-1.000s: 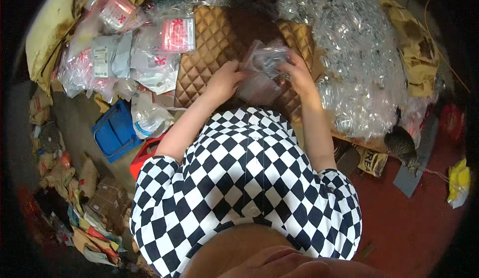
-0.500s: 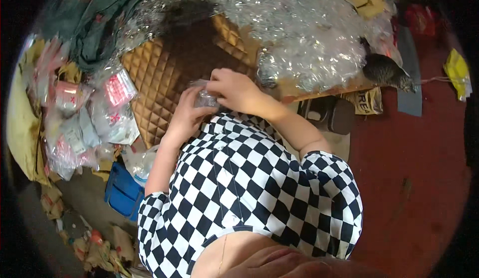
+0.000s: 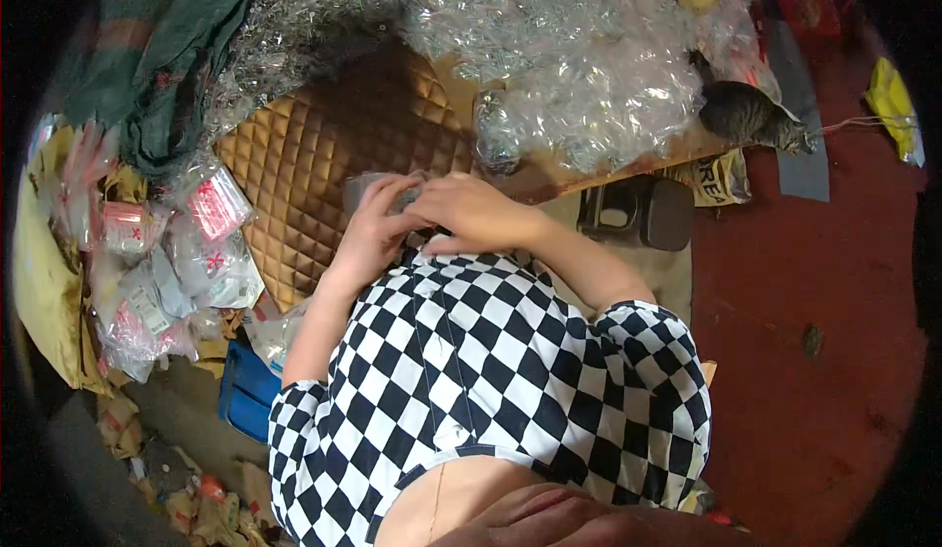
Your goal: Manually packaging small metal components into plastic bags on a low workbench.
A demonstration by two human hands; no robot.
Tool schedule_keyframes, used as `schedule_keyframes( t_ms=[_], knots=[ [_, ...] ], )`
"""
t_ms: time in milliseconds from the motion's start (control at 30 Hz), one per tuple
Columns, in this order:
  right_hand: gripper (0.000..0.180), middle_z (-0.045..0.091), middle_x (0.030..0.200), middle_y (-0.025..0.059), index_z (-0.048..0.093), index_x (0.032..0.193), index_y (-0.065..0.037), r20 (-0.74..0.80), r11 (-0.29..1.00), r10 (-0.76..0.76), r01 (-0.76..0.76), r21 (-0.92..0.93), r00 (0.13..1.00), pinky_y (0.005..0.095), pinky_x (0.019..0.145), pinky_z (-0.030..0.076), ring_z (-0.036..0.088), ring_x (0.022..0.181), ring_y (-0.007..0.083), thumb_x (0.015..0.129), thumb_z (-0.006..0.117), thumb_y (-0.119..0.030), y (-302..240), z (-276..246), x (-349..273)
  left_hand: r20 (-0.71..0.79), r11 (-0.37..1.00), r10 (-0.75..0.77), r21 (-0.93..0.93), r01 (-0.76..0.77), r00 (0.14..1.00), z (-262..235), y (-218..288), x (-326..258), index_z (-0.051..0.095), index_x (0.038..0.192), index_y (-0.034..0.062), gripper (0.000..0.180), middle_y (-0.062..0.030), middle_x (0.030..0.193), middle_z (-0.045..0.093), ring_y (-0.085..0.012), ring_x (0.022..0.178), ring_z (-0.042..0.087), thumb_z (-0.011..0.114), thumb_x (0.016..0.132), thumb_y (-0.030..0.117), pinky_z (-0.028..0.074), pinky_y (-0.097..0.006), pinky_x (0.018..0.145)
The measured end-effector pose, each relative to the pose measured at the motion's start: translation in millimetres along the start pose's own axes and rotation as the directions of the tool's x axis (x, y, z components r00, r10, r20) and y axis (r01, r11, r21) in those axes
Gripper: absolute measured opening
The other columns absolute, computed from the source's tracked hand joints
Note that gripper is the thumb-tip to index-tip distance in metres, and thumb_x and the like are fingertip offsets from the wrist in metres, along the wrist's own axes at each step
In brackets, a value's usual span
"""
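1. A red floor (image 3: 814, 282) fills the right side, with a yellow scrap near its far edge.
2. A heap of clear wrappers (image 3: 579, 66) covers the top of the worktop.
3. A brown quilted pad (image 3: 324, 174) lies below the heap, right in front of the person in the checked shirt.
4. Packed bags (image 3: 167, 262) with red labels pile up left of the pad.
5. A tabby cat (image 3: 751, 120) sits at the heap's right edge (curled, back to us).
6. A blue box (image 3: 245, 390) sits low on the left.
7. The left hand (image 3: 378, 228) and right hand (image 3: 471, 213) meet over the pad's near edge, both closed on a small clear packet (image 3: 365, 186), mostly hidden by the fingers.
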State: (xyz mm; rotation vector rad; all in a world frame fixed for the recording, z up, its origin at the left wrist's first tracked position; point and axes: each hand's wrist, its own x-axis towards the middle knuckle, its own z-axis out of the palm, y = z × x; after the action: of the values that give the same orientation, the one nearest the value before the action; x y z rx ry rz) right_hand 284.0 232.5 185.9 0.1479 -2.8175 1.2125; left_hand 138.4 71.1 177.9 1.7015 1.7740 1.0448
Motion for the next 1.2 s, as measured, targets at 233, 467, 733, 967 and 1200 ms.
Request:
schedule_keyframes(
  t_ms=[233, 467, 733, 967, 1200],
  knots=[
    [0.012, 0.064, 0.081, -0.0003, 0.069, 0.087, -0.016, -0.125, 0.954, 0.008, -0.045, -0.298, 0.992, 0.0369, 0.082, 0.04, 0.058, 0.086, 0.0213, 0.083, 0.069, -0.027, 13.1, -17.7, -12.9, -0.157, 0.997, -0.056, -0.055, 0.048, 0.986, -6.1, -27.8, 10.3, 0.069, 0.108, 0.0094, 0.039, -0.0139, 0.121, 0.063, -0.0338, 0.118, 0.055, 0.065, 0.073, -0.006, 0.044, -0.043, 0.1],
    [0.013, 0.068, 0.081, 0.0083, 0.075, 0.086, -0.007, -0.445, 0.86, 0.47, -0.509, 0.038, 0.762, 0.0364, 0.077, 0.046, 0.059, 0.082, 0.026, 0.08, 0.076, -0.019, 48.4, -64.7, -115.5, -0.047, 0.953, -0.295, 0.061, 0.298, 0.954, 33.2, -74.4, 2.8, 0.051, 0.137, 0.0062, 0.06, -0.0182, 0.134, 0.056, -0.0368, 0.126, 0.05, 0.074, 0.082, 0.016, 0.038, -0.043, 0.108],
    [0.019, 0.07, 0.096, 0.0132, 0.073, 0.09, -0.007, -0.624, 0.62, 0.643, -0.781, 0.081, 0.445, 0.0419, 0.086, 0.045, 0.06, 0.092, 0.0324, 0.076, 0.077, -0.02, 143.7, -3.5, -168.2, 0.191, 0.98, -0.16, 0.149, 0.133, 0.969, 124.6, -114.3, 74.3, 0.022, 0.151, 0.0073, 0.104, -0.0258, 0.149, 0.034, -0.0439, 0.133, 0.04, 0.085, 0.068, 0.017, 0.038, -0.047, 0.109],
    [0.116, 0.018, 0.154, 0.0276, 0.023, 0.151, -0.007, -0.804, 0.431, 0.547, -0.902, 0.03, 0.234, 0.0544, 0.114, 0.022, 0.02, 0.141, 0.0458, 0.061, 0.089, -0.04, 105.2, 82.3, -150.0, 0.349, 0.933, -0.308, 0.292, 0.209, 0.885, 131.8, -144.9, 86.3, 0.018, 0.152, 0.0036, 0.113, -0.0274, 0.152, 0.027, -0.0462, 0.133, 0.039, 0.086, 0.061, 0.011, 0.037, -0.046, 0.11],
    [0.139, 0.001, 0.157, 0.0322, 0.006, 0.154, -0.001, -0.843, 0.263, 0.52, -0.912, 0.314, -0.14, 0.0577, 0.118, 0.009, 0.001, 0.146, 0.0487, 0.054, 0.092, -0.046, 137.2, 119.7, -140.5, 0.252, 0.93, -0.331, 0.251, 0.269, 0.909, 155.1, -108.2, 76.5, 0.019, 0.149, -0.0028, 0.099, -0.0322, 0.145, 0.034, -0.0477, 0.13, 0.041, 0.075, 0.068, 0.001, 0.04, -0.045, 0.107]
  ],
)
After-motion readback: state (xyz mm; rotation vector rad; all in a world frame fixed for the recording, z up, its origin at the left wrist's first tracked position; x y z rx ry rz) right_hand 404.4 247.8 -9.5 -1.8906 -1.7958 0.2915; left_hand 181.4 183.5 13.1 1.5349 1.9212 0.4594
